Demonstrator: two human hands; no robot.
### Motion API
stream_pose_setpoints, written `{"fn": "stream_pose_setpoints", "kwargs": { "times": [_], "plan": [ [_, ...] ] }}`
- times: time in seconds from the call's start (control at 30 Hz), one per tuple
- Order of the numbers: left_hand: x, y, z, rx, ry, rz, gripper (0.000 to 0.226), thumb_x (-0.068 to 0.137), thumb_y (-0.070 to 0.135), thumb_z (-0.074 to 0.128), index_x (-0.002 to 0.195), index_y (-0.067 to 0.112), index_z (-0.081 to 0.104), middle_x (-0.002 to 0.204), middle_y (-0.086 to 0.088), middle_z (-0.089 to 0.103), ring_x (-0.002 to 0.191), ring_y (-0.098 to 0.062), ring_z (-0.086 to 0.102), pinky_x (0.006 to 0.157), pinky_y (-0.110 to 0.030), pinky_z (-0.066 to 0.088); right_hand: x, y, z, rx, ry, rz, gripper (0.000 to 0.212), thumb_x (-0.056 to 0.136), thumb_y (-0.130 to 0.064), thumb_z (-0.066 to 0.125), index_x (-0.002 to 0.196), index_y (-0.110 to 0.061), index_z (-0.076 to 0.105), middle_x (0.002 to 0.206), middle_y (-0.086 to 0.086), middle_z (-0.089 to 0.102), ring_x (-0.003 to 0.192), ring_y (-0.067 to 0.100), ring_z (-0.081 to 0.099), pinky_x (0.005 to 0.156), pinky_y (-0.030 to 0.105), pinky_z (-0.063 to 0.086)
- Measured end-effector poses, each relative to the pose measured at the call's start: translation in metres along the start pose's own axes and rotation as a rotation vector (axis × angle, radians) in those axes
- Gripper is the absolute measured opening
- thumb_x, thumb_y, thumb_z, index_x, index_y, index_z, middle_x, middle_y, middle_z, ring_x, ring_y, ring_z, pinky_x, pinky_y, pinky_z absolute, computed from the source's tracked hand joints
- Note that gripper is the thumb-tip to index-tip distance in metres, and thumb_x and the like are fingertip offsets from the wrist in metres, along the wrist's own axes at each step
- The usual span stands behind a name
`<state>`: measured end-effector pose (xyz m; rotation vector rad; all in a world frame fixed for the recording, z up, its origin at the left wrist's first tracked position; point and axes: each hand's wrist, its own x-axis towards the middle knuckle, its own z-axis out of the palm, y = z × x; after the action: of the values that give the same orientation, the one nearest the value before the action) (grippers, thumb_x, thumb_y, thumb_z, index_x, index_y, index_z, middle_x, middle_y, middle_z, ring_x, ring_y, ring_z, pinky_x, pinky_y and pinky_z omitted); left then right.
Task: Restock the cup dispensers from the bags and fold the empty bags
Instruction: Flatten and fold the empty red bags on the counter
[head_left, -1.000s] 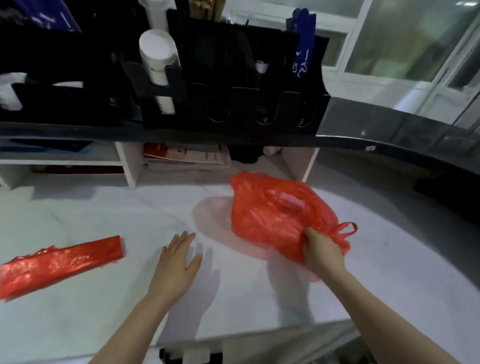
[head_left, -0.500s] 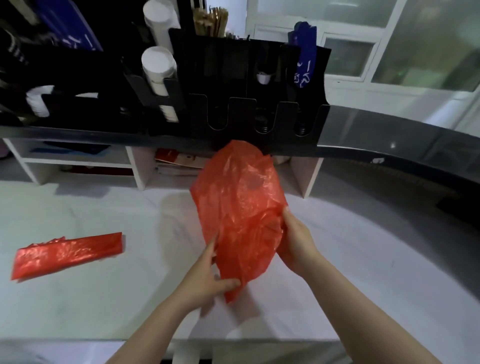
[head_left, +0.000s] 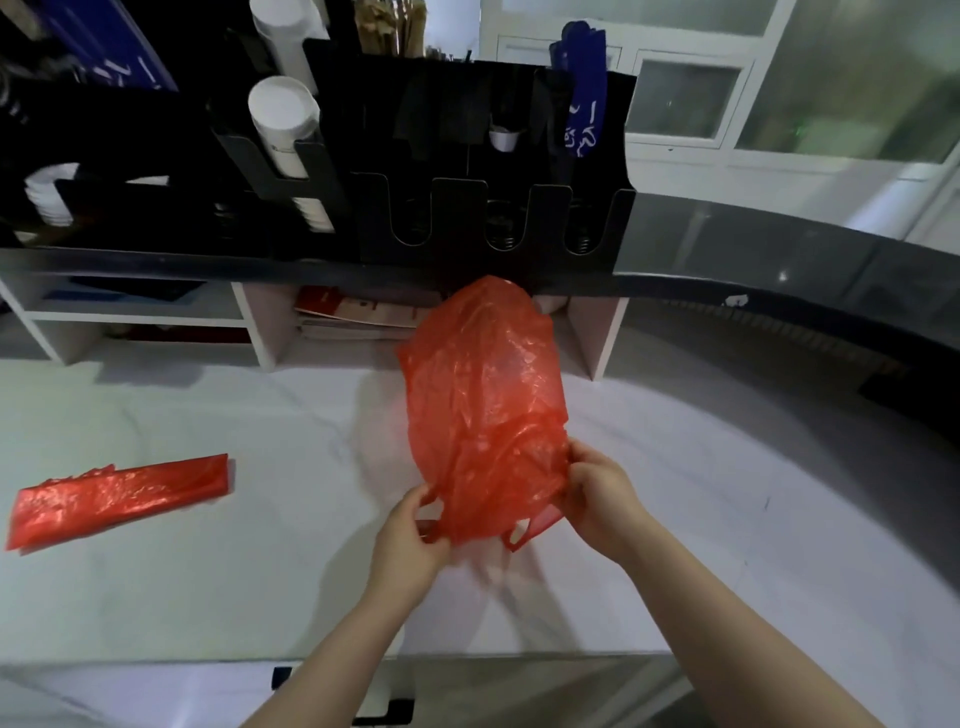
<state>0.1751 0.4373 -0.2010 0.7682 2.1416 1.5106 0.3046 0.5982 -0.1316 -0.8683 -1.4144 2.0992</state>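
Observation:
A crumpled red plastic bag hangs in the air above the white counter, puffed out away from me. My left hand pinches its near left edge by a handle. My right hand grips the near right edge, with the other handle loop dangling below. A second red bag, folded into a flat strip, lies on the counter at the left. The black cup dispenser rack stands on the dark shelf behind, with a white cup stack in its left slot.
Under the dark raised ledge are white cubbies holding papers. White lids sit at the far left. A blue item stands behind the rack. The counter's front edge runs just below my forearms.
The bag went from lying on the counter under my right hand to held up by both hands. My left hand left the counter and took the bag's left edge, spreading it open.

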Motion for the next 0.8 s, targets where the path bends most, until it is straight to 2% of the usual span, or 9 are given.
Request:
{"fn": "stream_pose_setpoints", "kwargs": {
  "times": [0.07, 0.13, 0.23, 0.33, 0.43, 0.5, 0.6, 0.7, 0.8],
  "plan": [
    [0.003, -0.007, -0.005, -0.015, 0.103, -0.059, 0.044, 0.076, -0.006, 0.059, 0.107, 0.025, 0.06, 0.104, 0.009, 0.066, 0.088, -0.006, 0.064, 0.068, -0.017, 0.047, -0.002, 0.005, -0.011, -0.263, -0.011, -0.068, 0.049, 0.068, 0.015, 0.035, 0.099, -0.007, 0.066, 0.087, 0.012, 0.07, 0.078, 0.026, 0.07, 0.069, 0.033, 0.057],
    [0.005, -0.012, -0.014, -0.07, 0.211, -0.085, 0.035, 0.076, -0.009, 0.056, 0.087, 0.023, 0.064, 0.09, 0.007, 0.068, 0.087, -0.013, 0.065, 0.068, -0.019, 0.045, -0.004, 0.011, -0.026, -0.671, 0.015, -0.131, 0.038, 0.067, 0.008, 0.051, 0.096, -0.013, 0.065, 0.088, 0.006, 0.071, 0.08, 0.021, 0.069, 0.069, 0.031, 0.055],
    [0.012, -0.019, -0.035, -0.096, 0.344, -0.11, 0.035, 0.077, -0.009, 0.054, 0.074, 0.025, 0.063, 0.078, 0.003, 0.068, 0.078, -0.022, 0.065, 0.07, -0.032, 0.048, -0.006, 0.019, -0.05, -1.105, 0.252, -0.156, 0.021, 0.074, -0.005, 0.062, 0.088, -0.019, 0.067, 0.08, -0.004, 0.068, 0.081, 0.019, 0.064, 0.065, 0.027, 0.043],
    [0.022, -0.028, -0.059, -0.135, 0.465, -0.175, 0.03, 0.077, -0.006, 0.053, 0.074, 0.023, 0.06, 0.076, -0.004, 0.067, 0.078, -0.032, 0.065, 0.074, -0.042, 0.052, -0.009, 0.024, -0.073, -1.127, 0.471, -0.172, 0.006, 0.079, -0.017, 0.064, 0.076, -0.019, 0.069, 0.076, 0.001, 0.07, 0.078, 0.024, 0.063, 0.063, 0.028, 0.04],
    [0.031, -0.033, -0.079, -0.19, 0.556, -0.214, 0.023, 0.076, -0.003, 0.051, 0.078, 0.018, 0.061, 0.081, -0.014, 0.067, 0.081, -0.035, 0.065, 0.079, -0.05, 0.054, -0.013, 0.027, -0.092, -1.05, 0.58, -0.085, 0.033, 0.086, -0.033, 0.059, 0.06, -0.013, 0.06, 0.056, 0.001, 0.061, 0.06, 0.022, 0.056, 0.052, 0.029, 0.037],
    [0.036, -0.035, -0.087, -0.259, 0.623, -0.237, 0.02, 0.078, -0.002, 0.05, 0.079, 0.016, 0.06, 0.08, -0.016, 0.066, 0.073, -0.031, 0.064, 0.074, -0.044, 0.056, -0.017, 0.03, -0.097, -1.029, 0.608, -0.058, 0.039, 0.087, -0.041, 0.059, 0.06, -0.013, 0.059, 0.053, 0.001, 0.059, 0.056, 0.019, 0.054, 0.049, 0.027, 0.035],
    [0.038, -0.035, -0.097, -0.368, 0.722, -0.267, 0.016, 0.081, -0.001, 0.05, 0.084, 0.01, 0.06, 0.082, -0.018, 0.064, 0.059, -0.02, 0.059, 0.053, -0.025, 0.054, -0.024, 0.036, -0.101, -1.035, 0.606, -0.08, 0.039, 0.084, -0.049, 0.061, 0.063, -0.016, 0.06, 0.057, -0.002, 0.061, 0.058, 0.015, 0.055, 0.048, 0.026, 0.034],
    [0.034, -0.036, -0.112, -0.4, 0.797, -0.279, 0.015, 0.082, 0.001, 0.049, 0.086, 0.01, 0.062, 0.084, -0.015, 0.063, 0.051, -0.012, 0.057, 0.054, -0.025, 0.052, -0.034, 0.039, -0.103, -1.12, 0.476, -0.117, 0.004, 0.08, -0.027, 0.068, 0.079, -0.023, 0.065, 0.077, -0.006, 0.065, 0.069, 0.011, 0.056, 0.059, 0.024, 0.039],
    [0.027, -0.037, -0.129, -0.371, 0.844, -0.262, 0.021, 0.082, 0.001, 0.048, 0.086, 0.014, 0.064, 0.089, -0.011, 0.063, 0.057, -0.019, 0.058, 0.056, -0.027, 0.052, -0.043, 0.046, -0.109, -1.186, 0.463, -0.143, 0.017, 0.08, -0.009, 0.063, 0.09, -0.02, 0.072, 0.088, -0.002, 0.069, 0.08, 0.016, 0.057, 0.067, 0.024, 0.036]
  ]
}}
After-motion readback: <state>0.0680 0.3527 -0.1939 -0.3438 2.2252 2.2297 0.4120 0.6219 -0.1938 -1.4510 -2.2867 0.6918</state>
